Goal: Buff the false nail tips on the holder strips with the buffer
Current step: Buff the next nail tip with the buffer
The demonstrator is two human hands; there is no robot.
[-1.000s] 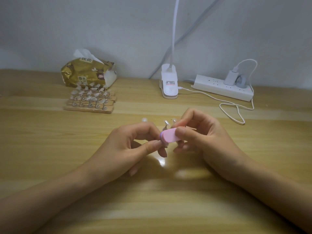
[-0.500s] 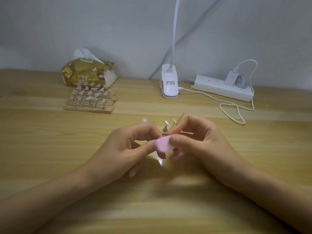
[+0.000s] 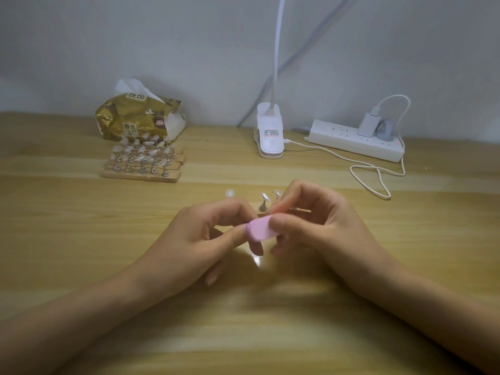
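Wood-grain desk (image 3: 81,266), pale striped planks, fills your view from the near edge to the wall.

Item 1, centre: your left hand (image 3: 189,247), reaching in from 7 o'clock, thumb and forefinger drawn close together. What they pinch is hidden behind the buffer, so you cannot tell what they hold.

Item 2, centre: your right hand (image 3: 322,228), reaching in from 5 o'clock, thumb and forefinger clamped on the pink buffer (image 3: 261,228). This is a small rounded block with a purple edge; its free end touches your left fingertips.

Item 3, just beyond your knuckles at 12 o'clock: loose nail tips on metal stands (image 3: 263,201), three visible, standing on the desk, one partly behind your right forefinger.

Item 4, at 10 o'clock, well apart from your hands: wooden holder strips (image 3: 140,174), several stacked side by side, carrying rows of clear false nail tips (image 3: 140,154) on small stands.

Item 5, directly behind the strips against the wall: gold tissue pack (image 3: 135,120), a white sheet pulled up.

Item 6, at 12 o'clock far: white clip lamp base (image 3: 269,136), neck rising out of view.

Item 7, at 2 o'clock far: white power strip (image 3: 351,144) with a charger (image 3: 367,124) plugged in and a white cable (image 3: 373,182) looped on the desk.
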